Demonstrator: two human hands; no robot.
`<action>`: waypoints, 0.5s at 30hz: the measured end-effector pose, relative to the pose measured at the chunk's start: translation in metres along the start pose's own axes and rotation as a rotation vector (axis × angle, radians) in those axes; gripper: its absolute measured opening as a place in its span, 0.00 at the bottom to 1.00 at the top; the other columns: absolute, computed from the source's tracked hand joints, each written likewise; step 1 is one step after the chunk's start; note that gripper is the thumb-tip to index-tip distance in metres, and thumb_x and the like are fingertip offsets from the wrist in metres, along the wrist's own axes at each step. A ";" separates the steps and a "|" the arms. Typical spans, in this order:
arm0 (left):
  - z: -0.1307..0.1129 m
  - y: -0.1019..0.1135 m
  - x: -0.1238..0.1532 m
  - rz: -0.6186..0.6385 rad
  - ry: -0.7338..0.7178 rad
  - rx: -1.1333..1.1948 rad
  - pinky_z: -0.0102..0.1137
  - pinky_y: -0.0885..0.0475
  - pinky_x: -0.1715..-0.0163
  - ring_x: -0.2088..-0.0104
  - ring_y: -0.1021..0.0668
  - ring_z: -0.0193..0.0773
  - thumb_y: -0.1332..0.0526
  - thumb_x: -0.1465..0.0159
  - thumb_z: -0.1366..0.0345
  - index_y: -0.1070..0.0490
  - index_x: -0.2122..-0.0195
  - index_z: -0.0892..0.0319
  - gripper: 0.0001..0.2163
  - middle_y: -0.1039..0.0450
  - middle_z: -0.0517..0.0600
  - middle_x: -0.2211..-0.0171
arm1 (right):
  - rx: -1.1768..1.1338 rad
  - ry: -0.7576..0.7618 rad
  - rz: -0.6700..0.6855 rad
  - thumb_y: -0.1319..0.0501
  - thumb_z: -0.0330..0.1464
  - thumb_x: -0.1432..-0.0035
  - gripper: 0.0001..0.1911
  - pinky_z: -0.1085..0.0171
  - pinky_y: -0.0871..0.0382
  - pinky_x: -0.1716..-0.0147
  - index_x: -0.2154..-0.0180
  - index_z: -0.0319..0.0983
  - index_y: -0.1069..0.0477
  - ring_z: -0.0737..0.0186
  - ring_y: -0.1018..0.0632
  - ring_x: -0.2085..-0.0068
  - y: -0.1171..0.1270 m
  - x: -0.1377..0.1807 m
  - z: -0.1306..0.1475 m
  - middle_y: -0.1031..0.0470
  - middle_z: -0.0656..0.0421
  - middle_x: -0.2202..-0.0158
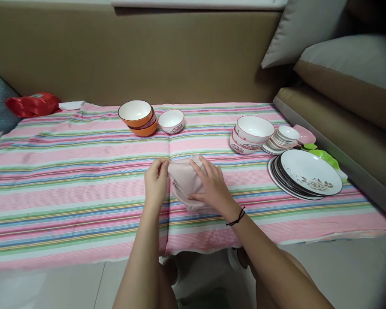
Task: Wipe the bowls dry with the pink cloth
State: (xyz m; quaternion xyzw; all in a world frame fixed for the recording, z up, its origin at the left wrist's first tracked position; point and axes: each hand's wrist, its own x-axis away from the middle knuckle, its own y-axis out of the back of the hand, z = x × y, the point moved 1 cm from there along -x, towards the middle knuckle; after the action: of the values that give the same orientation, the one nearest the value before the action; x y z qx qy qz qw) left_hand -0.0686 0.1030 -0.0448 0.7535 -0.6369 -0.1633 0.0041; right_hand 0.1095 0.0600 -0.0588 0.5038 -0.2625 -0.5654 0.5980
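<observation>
A pale pink cloth (188, 179) is bunched up in front of me, over the striped bedsheet. My left hand (157, 174) pinches its left corner between thumb and fingers. Across its right side lies my right hand (212, 184), fingers and thumb curved around the folds and gripping it. The cloth has a rounded shape, and a small dark mark shows near its left edge; whether a bowl is under it I cannot tell.
Orange bowls (138, 118) are stacked at the back, beside a small white bowl (171, 121). To the right stand stacked white bowls (252, 131), small dishes (284, 137), a stack of plates (309, 171) and a green dish (326, 159). A red bundle (35, 104) lies back left.
</observation>
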 end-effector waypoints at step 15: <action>-0.006 0.008 -0.001 0.265 0.482 0.166 0.25 0.39 0.80 0.79 0.31 0.31 0.35 0.47 0.49 0.31 0.57 0.60 0.23 0.32 0.44 0.76 | -0.046 0.009 -0.018 0.29 0.44 0.56 0.54 0.49 0.44 0.39 0.33 0.41 0.52 0.45 0.42 0.36 -0.003 0.001 -0.004 0.54 0.50 0.31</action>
State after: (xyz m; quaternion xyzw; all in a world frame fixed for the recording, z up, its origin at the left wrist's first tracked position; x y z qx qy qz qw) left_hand -0.0753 0.1013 -0.0371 0.6784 -0.7218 0.0752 0.1147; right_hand 0.1122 0.0602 -0.0630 0.4948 -0.2420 -0.5744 0.6056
